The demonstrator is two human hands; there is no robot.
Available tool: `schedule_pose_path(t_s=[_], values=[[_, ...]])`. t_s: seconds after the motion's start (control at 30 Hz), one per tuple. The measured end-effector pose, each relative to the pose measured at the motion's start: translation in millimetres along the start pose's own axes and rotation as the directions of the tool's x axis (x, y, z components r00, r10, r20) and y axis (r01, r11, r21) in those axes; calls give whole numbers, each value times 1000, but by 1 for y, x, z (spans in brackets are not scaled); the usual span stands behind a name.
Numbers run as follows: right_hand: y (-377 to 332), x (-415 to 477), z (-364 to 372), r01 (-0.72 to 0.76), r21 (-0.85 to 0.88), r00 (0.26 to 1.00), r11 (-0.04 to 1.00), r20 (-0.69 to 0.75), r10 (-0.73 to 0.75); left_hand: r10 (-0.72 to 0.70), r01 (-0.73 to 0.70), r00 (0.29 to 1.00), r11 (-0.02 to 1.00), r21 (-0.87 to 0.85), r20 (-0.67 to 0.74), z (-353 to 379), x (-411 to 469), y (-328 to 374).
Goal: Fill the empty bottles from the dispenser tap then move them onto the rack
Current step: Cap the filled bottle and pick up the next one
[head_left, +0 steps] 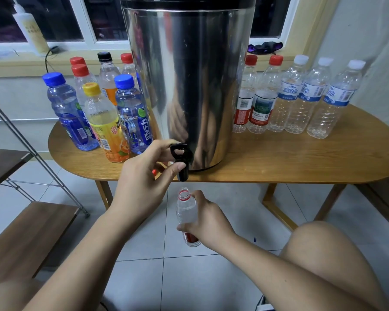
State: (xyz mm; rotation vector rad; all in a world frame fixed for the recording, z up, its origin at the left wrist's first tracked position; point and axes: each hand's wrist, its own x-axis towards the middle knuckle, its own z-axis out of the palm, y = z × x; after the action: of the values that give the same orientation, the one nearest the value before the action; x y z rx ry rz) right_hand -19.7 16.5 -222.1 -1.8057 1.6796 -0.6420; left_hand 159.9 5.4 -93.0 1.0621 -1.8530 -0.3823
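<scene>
Left hand (144, 176) is up at the black tap (182, 159), low on the front of the steel dispenser (189, 86). Forefinger hooks over the lever, thumb presses in from below, a firm pinch on it. Down below the table edge, the right hand (208, 221) has its fingers wrapped round the middle of the open bottle (185, 209). It's a clear one with a red label and a red ring at the neck, cap off, mouth sitting right beneath the spout with a gap between the two. Whether water is running, I cannot tell. The dispenser stands on the wooden table (301, 160), close to the front edge. On its left is a huddle of capped bottles (103, 126), with blue, yellow, red and black tops. On its right is a row of five clear bottles (296, 97), two red-capped, three white-capped, shoulder to shoulder. The rack (25, 232), wooden shelves on a metal frame, waits off to the left beside the table. A bare knee (323, 254) shows at lower right, over the tiled floor (189, 277).
</scene>
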Motion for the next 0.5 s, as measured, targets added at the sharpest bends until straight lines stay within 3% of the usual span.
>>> schedule_pose_path(t_s=[0.23,0.5], values=[[-6,-4,-3,-21,25,1000,999,9,21,-41,42,999,999,19,-13,-14,-3,-13],[-9,-15,-9,2,51,1000,999,27,-3,-135,105,990,911,399,49,-20,-2,-57]])
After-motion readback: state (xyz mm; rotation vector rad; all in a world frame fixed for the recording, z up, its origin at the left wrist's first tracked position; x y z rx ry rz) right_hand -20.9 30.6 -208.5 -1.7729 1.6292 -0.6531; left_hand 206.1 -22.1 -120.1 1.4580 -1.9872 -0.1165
